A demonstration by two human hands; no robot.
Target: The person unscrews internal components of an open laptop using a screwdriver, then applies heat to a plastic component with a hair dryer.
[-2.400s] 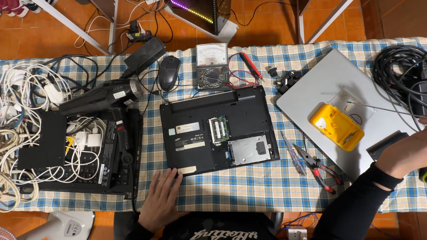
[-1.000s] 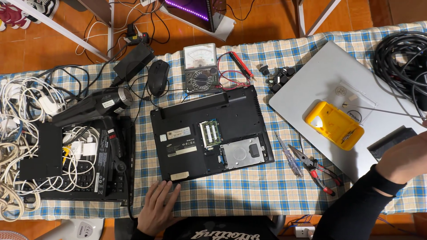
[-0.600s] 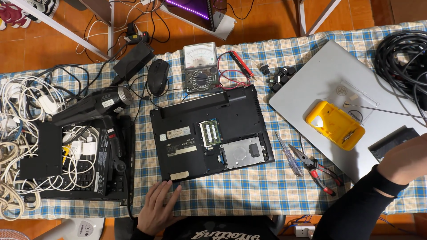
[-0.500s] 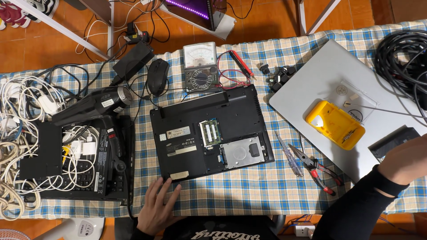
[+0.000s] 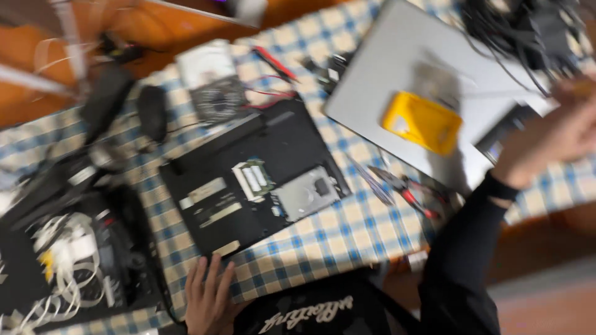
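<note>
The head view is blurred and tilted. A black laptop (image 5: 254, 180) lies upside down on the checked tablecloth with its bottom panels off, showing a memory module and a drive. My left hand (image 5: 208, 298) rests flat on the cloth at the table's near edge, fingers spread, just below the laptop's front corner. My right hand (image 5: 555, 139) is raised at the right over the edge of a closed silver laptop (image 5: 410, 68), beside a black flat object (image 5: 506, 130). Whether it grips anything is lost in the blur. A yellow case (image 5: 422, 121) lies on the silver laptop.
Red-handled pliers (image 5: 406, 189) lie right of the black laptop. An analogue meter (image 5: 214, 77) with red leads and a black mouse (image 5: 152, 111) sit behind it. Black gear and white cables (image 5: 68, 248) crowd the left; black cables (image 5: 528, 25) pile at the far right.
The view has swung and tilted, blurring everything. My right hand has risen toward the silver laptop's right edge. My left hand stays flat at the near edge.
</note>
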